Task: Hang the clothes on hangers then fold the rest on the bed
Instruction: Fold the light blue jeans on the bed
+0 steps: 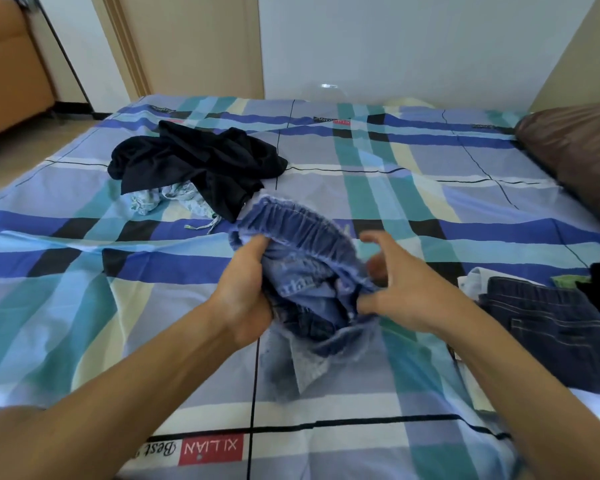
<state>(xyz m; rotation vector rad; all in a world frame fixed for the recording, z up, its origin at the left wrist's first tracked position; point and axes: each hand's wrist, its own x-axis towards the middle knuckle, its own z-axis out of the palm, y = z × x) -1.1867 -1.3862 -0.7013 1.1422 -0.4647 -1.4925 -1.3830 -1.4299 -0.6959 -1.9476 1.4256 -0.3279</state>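
Plaid blue and teal sheet covers the bed [413,188], which fills pretty much the whole view, with an orange sofa [7,71] off past its far left corner. Toward the far left part of the bed there's a crumpled black garment [194,161] lying on top of a pale printed piece [167,199] that pokes out at its near side. Around the middle, the left hand [246,285] has its fingers curled tight into a bunched-up pair of blue shorts [302,244] with an elastic waistband, held just above the sheet. The right hand [402,289] is at the shorts' right side, fingers spread and a bit blurry, with only the thumb touching the cloth. Over by the right edge sits a folded pair of dark jeans [548,317] with a few other clothes stacked around it, and a brown pillow [575,150] lies at the far right corner.
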